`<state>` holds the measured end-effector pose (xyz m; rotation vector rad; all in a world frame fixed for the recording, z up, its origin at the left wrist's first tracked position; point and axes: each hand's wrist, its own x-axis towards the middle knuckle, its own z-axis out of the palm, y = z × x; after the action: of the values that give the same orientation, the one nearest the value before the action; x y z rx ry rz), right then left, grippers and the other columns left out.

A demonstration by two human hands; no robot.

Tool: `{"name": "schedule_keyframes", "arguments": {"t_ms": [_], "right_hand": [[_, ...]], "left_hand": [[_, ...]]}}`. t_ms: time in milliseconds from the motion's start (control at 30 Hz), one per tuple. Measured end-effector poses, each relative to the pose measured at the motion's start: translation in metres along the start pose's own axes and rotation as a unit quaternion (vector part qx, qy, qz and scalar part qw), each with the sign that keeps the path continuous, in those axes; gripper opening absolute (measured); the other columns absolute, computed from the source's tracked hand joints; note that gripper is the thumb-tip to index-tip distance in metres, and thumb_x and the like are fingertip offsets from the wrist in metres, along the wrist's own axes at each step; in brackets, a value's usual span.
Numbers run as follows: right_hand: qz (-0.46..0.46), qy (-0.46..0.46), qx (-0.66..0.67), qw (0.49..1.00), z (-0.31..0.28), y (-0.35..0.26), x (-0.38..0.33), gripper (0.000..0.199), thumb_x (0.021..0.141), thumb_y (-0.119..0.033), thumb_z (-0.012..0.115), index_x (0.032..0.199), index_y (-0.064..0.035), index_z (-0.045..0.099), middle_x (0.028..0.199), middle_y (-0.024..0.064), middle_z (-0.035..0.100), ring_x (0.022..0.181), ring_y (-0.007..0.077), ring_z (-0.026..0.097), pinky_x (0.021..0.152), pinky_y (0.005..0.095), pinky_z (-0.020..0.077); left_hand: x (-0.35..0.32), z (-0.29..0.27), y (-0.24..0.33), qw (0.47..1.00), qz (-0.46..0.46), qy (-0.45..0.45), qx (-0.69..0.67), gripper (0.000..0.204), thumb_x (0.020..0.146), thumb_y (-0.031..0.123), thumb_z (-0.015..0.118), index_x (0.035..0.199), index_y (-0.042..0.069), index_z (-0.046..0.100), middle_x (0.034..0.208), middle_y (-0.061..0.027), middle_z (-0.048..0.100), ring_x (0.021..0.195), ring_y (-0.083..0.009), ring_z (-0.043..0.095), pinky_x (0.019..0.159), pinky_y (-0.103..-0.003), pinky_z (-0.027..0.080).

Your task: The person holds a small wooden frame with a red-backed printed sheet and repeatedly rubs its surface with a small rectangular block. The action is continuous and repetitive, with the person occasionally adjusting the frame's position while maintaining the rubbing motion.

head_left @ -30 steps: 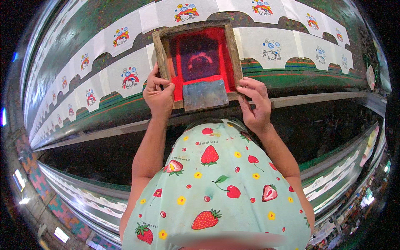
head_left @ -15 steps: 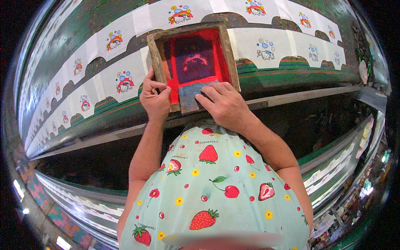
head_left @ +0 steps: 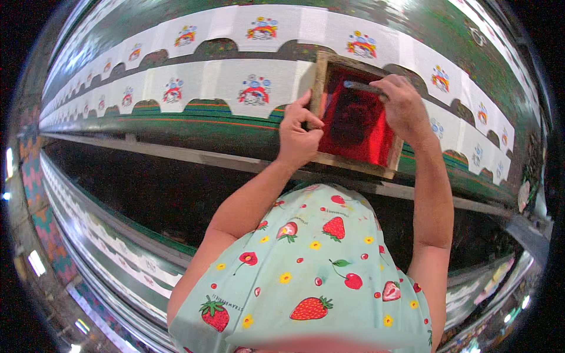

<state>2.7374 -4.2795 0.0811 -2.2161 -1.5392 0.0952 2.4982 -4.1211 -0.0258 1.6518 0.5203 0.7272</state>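
A: Hands?
B: Left hand (head_left: pixel 300 132) held the wooden frame (head_left: pixel 353 165), upper right of centre, by its left rail; right hand (head_left: pixel 406 110) gripped the grey blade (head_left: pixel 360 87) inside.
A: Good practice?
B: Frame steady, blade pressure even, I judged; printed panels (head_left: pixel 226 91) lay beyond, upper left.

A long green table (head_left: pixel 206 130) is edged by a pale rail (head_left: pixel 206 157) and is separated by a dark gap (head_left: pixel 147 188) from a second long table (head_left: pixel 182 251), while a red-and-teal patterned floor (head_left: pixel 52 235) is seen at far left and bright lights (head_left: pixel 36 263) are scattered at lower left and lower right.
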Motion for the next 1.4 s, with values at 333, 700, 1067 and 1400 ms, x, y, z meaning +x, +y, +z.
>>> {"name": "schedule_keyframes", "arguments": {"t_ms": [333, 700, 1067, 1400], "right_hand": [[0.021, 0.016, -0.007, 1.0, 0.011, -0.008, -0.011, 0.047, 0.083, 0.016, 0.067, 0.126, -0.0019, 0.075, 0.123, 0.0188, 0.075, 0.12, 0.0433, 0.071, 0.106, 0.0523, 0.0579], [0.004, 0.033, -0.02, 0.999, 0.032, -0.089, -0.094, 0.037, 0.084, 0.0, 0.07, 0.12, -0.0035, 0.08, 0.118, 0.0128, 0.074, 0.11, 0.0365, 0.07, 0.096, 0.05, 0.0562], [0.046, 0.027, 0.068, 0.996, 0.024, -0.107, -0.128, 0.043, 0.085, -0.013, 0.09, 0.126, -0.0077, 0.079, 0.133, 0.0143, 0.072, 0.126, 0.0384, 0.068, 0.107, 0.0532, 0.0553], [0.248, 0.249, 0.194, 0.916, 0.03, -0.062, -0.199, 0.036, 0.094, -0.006, 0.084, 0.13, -0.0054, 0.077, 0.141, 0.0182, 0.072, 0.134, 0.0399, 0.066, 0.117, 0.05, 0.0515]], "left_hand": [[0.002, 0.0, 0.011, 0.998, 0.005, -0.013, 0.057, 0.014, 0.075, -0.007, 0.076, 0.078, 0.006, 0.072, 0.161, -0.0328, 0.062, 0.141, -0.0412, 0.062, 0.12, -0.049, 0.045], [0.004, 0.0, 0.007, 0.997, 0.035, -0.018, 0.066, 0.014, 0.075, -0.006, 0.075, 0.079, 0.006, 0.073, 0.16, -0.0338, 0.062, 0.141, -0.0447, 0.062, 0.12, -0.049, 0.044], [0.004, -0.005, -0.004, 0.988, 0.068, -0.025, 0.14, 0.018, 0.076, -0.004, 0.077, 0.089, 0.007, 0.079, 0.153, -0.0337, 0.066, 0.143, -0.0446, 0.065, 0.118, -0.047, 0.05], [-0.001, 0.021, 0.012, 0.999, 0.029, -0.034, 0.024, 0.023, 0.082, -0.015, 0.072, 0.092, 0.007, 0.07, 0.17, -0.0305, 0.054, 0.157, -0.0359, 0.054, 0.125, -0.041, 0.044]]}}
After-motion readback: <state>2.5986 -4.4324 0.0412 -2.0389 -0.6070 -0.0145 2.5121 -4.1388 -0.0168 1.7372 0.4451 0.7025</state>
